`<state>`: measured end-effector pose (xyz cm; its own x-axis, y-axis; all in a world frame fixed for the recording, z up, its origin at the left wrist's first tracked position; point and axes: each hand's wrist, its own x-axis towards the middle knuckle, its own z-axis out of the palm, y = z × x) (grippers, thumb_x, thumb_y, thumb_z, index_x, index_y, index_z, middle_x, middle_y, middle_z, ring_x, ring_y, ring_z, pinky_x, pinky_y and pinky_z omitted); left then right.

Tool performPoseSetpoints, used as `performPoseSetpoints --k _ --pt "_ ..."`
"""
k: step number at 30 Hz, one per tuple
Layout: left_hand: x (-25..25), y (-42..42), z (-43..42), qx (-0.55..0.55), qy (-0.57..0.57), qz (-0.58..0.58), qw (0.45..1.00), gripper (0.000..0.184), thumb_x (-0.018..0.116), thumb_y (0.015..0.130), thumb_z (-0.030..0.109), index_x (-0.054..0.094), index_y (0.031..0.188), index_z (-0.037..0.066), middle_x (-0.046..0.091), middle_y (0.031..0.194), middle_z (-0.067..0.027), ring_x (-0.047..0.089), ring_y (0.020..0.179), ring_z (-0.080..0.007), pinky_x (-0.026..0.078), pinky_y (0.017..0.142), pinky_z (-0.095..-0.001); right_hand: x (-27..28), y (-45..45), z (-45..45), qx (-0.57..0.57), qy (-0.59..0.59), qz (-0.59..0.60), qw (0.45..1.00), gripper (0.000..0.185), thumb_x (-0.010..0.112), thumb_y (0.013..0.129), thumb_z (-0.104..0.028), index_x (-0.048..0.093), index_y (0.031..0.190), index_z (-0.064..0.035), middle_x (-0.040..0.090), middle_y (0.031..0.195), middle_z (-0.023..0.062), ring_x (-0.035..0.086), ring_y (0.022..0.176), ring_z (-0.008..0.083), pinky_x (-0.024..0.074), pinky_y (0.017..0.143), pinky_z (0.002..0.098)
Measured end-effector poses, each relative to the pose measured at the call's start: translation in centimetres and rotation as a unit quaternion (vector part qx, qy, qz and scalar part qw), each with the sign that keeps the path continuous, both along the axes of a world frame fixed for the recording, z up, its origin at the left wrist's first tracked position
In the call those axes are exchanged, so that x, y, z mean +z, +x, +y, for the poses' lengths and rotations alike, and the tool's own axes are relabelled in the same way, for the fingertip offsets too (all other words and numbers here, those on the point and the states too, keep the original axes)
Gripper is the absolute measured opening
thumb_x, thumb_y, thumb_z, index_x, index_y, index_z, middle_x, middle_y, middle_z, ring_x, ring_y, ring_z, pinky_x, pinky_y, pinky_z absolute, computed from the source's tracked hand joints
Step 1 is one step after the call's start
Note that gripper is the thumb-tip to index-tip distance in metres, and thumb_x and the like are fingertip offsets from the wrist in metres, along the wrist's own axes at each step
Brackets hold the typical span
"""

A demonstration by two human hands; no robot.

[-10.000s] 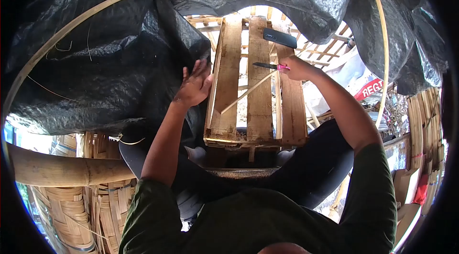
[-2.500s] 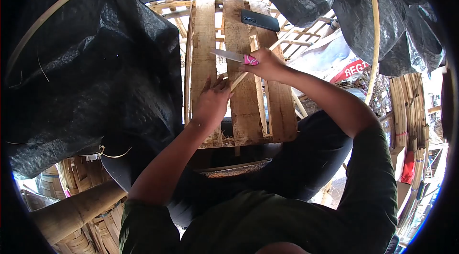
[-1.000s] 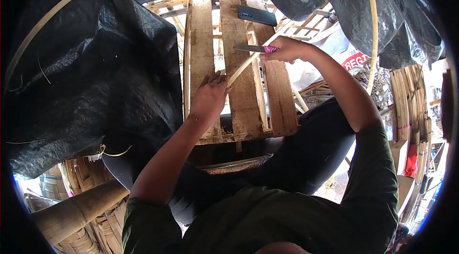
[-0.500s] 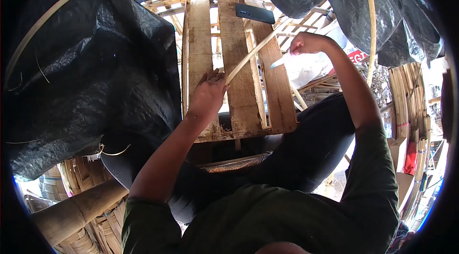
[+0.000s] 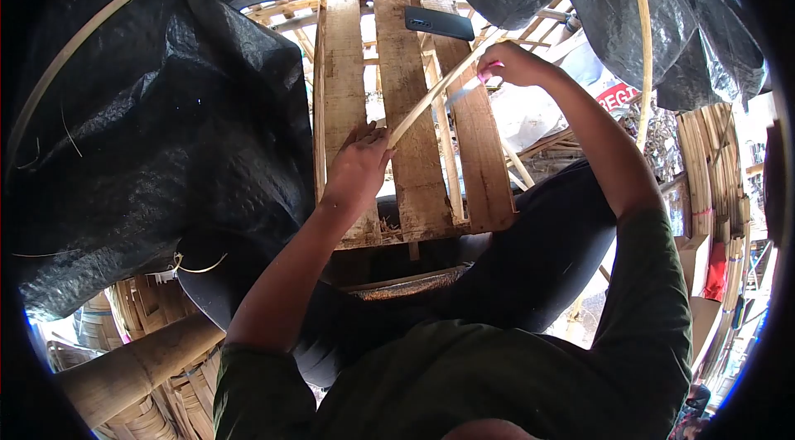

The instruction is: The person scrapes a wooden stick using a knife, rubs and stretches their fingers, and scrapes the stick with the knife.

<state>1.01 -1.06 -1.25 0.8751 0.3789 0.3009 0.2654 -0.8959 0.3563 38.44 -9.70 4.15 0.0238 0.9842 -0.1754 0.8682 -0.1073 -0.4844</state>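
My left hand (image 5: 358, 168) is closed on the near end of a pale bamboo strip (image 5: 422, 106), over the slats of a wooden table (image 5: 402, 55). The strip slants up and to the right, its far end reaching past the table's right side. In my right hand (image 5: 522, 67) is a knife (image 5: 466, 91) with a pink handle, mostly covered by the fingers. Its blade points down and left, close beside the strip; whether they touch I cannot tell.
A dark phone (image 5: 439, 24) lies across the table's far slats. Black plastic sheeting (image 5: 166, 158) hangs at the left and overhead. Bundled bamboo strips (image 5: 700, 183) stand at the right, and a thick bamboo pole (image 5: 141, 365) lies at lower left. White sacks (image 5: 530, 117) sit beyond the table.
My right hand has moved left and slightly up with the knife, bringing the blade close to the bamboo strip. My left hand stays almost in place on the strip.
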Motion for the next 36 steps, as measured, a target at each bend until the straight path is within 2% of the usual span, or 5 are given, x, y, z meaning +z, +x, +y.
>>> performPoseSetpoints --k 13,15,19,25,36 --pt "0.7 0.0 -0.2 -0.003 -0.019 0.003 1.000 0.032 0.062 0.091 0.012 0.058 0.118 -0.005 0.063 0.116 -0.0231 0.058 0.113 -0.0397 0.048 0.098 -0.0451 -1.0 -0.5 -0.1 -0.197 -0.038 0.066 0.978 0.032 0.054 0.102 -0.031 0.056 0.110 0.0005 0.066 0.086 0.0131 0.064 0.080 0.0186 0.0496 0.069 0.0358" --pt "1.0 -0.1 -0.2 0.000 -0.034 0.011 0.999 0.034 0.062 0.091 0.011 0.057 0.121 -0.005 0.063 0.117 -0.0232 0.058 0.113 -0.0397 0.047 0.098 -0.0450 -3.5 -0.5 0.6 -0.174 0.092 -0.046 0.979 0.034 0.050 0.103 -0.033 0.058 0.102 0.0003 0.065 0.083 0.0110 0.063 0.078 0.0171 0.0490 0.071 0.0331" --pt "1.9 -0.7 0.1 -0.004 -0.163 0.038 0.986 0.038 0.061 0.093 0.011 0.055 0.128 -0.001 0.061 0.123 -0.0222 0.057 0.116 -0.0389 0.043 0.104 -0.0469 -4.1 -0.7 1.7 -0.278 -0.028 -0.025 0.960 0.040 0.046 0.103 -0.037 0.058 0.099 0.0012 0.062 0.078 0.0128 0.056 0.054 0.0177 0.0448 0.047 0.0355" --pt "0.4 -0.7 -0.4 0.009 -0.088 -0.001 0.996 0.038 0.058 0.095 0.012 0.053 0.131 0.002 0.062 0.122 -0.0220 0.056 0.117 -0.0393 0.029 0.115 -0.0525 -2.1 -1.6 1.6 -0.357 -0.070 0.094 0.927 0.038 0.046 0.102 -0.036 0.058 0.096 -0.0001 0.056 0.065 0.0049 0.049 0.044 0.0136 0.0401 0.037 0.0316" --pt "0.3 -0.8 -0.3 0.011 -0.119 0.019 0.993 0.038 0.057 0.095 0.011 0.052 0.131 0.001 0.062 0.123 -0.0228 0.056 0.117 -0.0389 0.031 0.113 -0.0514 2.4 0.9 -2.9 -0.217 -0.208 0.086 0.950 0.015 0.063 0.090 -0.015 0.070 0.096 -0.0033 0.071 0.079 0.0075 0.067 0.068 0.0137 0.0530 0.061 0.0281"
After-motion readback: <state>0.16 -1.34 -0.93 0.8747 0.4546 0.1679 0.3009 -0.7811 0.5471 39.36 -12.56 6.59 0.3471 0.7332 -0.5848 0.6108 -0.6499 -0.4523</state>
